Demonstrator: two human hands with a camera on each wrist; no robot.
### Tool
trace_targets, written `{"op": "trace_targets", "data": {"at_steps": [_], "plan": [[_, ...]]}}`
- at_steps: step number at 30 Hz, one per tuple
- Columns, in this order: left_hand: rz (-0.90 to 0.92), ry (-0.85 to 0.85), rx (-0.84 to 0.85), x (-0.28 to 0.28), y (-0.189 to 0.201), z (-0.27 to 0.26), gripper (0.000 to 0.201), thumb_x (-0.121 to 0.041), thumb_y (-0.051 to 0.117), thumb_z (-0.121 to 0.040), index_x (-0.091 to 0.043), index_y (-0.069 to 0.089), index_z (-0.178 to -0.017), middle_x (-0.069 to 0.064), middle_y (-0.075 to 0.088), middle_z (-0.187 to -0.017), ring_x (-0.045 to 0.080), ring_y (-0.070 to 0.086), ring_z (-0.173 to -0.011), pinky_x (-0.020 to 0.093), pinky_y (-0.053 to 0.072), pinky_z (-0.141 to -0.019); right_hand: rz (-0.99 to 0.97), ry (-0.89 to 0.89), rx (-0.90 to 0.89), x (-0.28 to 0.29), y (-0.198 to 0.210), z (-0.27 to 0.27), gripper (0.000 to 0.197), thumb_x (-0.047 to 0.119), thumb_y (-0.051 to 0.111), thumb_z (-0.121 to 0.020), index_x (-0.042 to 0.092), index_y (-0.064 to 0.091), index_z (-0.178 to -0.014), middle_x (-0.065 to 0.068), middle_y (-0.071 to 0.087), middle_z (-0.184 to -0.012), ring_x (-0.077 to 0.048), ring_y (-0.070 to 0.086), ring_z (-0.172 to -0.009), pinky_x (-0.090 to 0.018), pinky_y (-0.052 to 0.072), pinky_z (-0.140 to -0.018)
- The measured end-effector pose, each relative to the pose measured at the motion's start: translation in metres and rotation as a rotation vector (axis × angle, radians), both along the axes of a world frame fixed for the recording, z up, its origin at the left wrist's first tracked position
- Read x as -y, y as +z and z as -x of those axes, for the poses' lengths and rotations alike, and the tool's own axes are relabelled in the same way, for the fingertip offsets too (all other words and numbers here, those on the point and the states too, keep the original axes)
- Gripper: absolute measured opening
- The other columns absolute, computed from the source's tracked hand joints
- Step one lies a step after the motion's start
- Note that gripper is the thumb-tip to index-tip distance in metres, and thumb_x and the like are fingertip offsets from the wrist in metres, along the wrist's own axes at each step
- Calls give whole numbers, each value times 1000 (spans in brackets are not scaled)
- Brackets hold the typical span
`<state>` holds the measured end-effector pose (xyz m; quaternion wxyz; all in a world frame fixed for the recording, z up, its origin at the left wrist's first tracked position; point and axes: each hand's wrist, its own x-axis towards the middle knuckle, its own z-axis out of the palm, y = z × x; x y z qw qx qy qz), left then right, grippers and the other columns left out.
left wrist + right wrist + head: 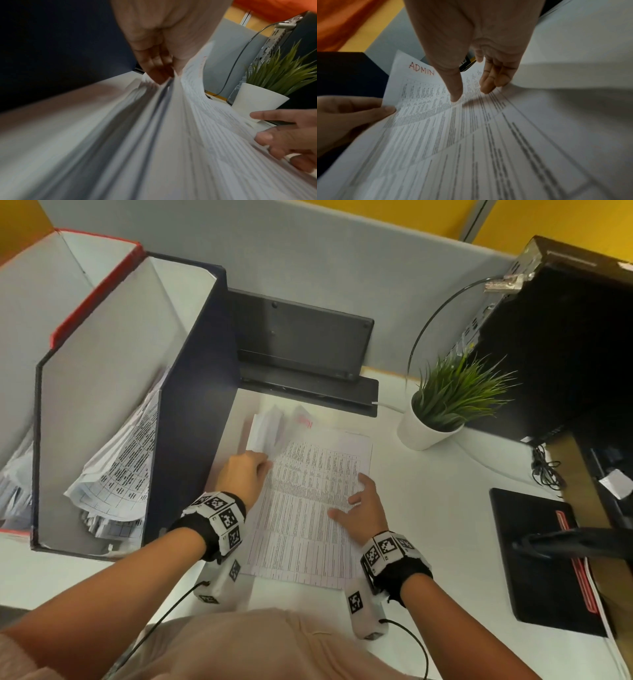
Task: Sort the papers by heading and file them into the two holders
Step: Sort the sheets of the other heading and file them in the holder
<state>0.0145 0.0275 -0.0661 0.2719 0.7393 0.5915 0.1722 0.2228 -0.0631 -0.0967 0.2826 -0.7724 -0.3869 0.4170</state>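
A stack of printed table sheets lies on the white desk in front of me. The top sheet carries a red hand-written heading, ADMIN. My left hand pinches that sheet's left edge, thumb on top, and curls its far corner up off the stack. Under the raised edge its fingers are tucked. My right hand lies flat on the stack's right side, its straight fingers pressing the paper down. To the left stand a dark blue holder with papers inside and a red-edged holder.
A potted plant stands right of the stack, with a black computer tower and a cable behind it. A black device leans against the grey partition at the back. On the desk's right side lies a black pad.
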Motion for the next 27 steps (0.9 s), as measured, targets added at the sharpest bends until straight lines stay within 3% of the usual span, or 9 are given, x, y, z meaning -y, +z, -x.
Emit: {"op": "trace_targets", "data": {"at_steps": [2, 4, 10, 14, 18, 20, 22, 24, 27], "plan": [[-32, -42, 129, 5, -1, 3, 22, -11, 52, -93, -9, 67, -110, 5, 62, -83, 19, 56, -75, 29, 48, -72, -7, -62, -41, -2, 1, -2, 99, 17, 77, -73, 28, 10, -145, 0, 50, -99, -20, 56, -96, -33, 48, -86], [11, -41, 281, 9, -2, 6, 33, -8, 51, -93, -16, 60, -124, 2, 66, -96, 15, 60, -87, 28, 49, -82, -22, -121, -64, -3, 3, -4, 101, 18, 77, -73, 29, 7, -145, 2, 50, -90, -17, 57, -88, -31, 47, -80], [240, 138, 525, 7, -3, 8, 18, -9, 46, -96, -8, 63, -102, 5, 66, -100, 18, 61, -92, 33, 51, -85, -13, -239, -106, -6, 9, -11, 94, 23, 78, -73, 27, 16, -143, -2, 54, -95, -19, 55, -91, -32, 45, -86], [329, 131, 588, 5, -5, 10, 26, -1, 41, -96, -12, 58, -79, 5, 59, -95, 17, 56, -87, 15, 49, -64, -34, -254, -116, -5, 9, -13, 72, 21, 78, -73, 20, 39, -133, -6, 55, -111, -24, 57, -101, -45, 51, -92], [516, 316, 720, -3, 0, 9, 29, -8, 44, -92, -14, 58, -68, -4, 62, -65, 14, 55, -64, 23, 42, -56, -72, -304, -147, -1, 7, -14, 19, 15, 76, -74, 13, 61, -86, -6, 63, -79, -18, 55, -64, -37, 54, -70], [550, 452, 712, -10, 5, 7, 28, -19, 47, -91, -17, 55, -64, -8, 56, -50, 13, 49, -52, 24, 37, -51, -148, -265, -121, 2, 5, -16, 24, -2, 70, -77, 14, 55, -64, -4, 57, -67, -17, 52, -59, -32, 48, -60], [542, 503, 666, -16, 8, 5, 28, -29, 51, -93, -15, 57, -69, -1, 56, -58, 13, 49, -50, 24, 37, -48, -210, -284, -165, 3, 3, -17, 36, -18, 56, -78, 12, 53, -59, -2, 54, -64, -15, 51, -61, -23, 47, -57], [559, 495, 621, -20, 11, 3, 20, -28, 61, -89, -11, 59, -79, 6, 63, -71, 13, 55, -50, 22, 41, -41, -256, -399, -357, 2, 2, -15, 40, -25, 44, -78, 9, 53, -59, 0, 54, -55, -9, 52, -53, -12, 45, -47], [605, 463, 556, -22, 14, 3, 17, -19, 73, -78, -4, 64, -78, 7, 67, -70, 7, 61, -39, 14, 42, -34, -276, -518, -587, 0, 2, -15, 45, -27, 35, -76, 4, 53, -49, 5, 53, -42, -5, 52, -40, -12, 44, -42]]}}
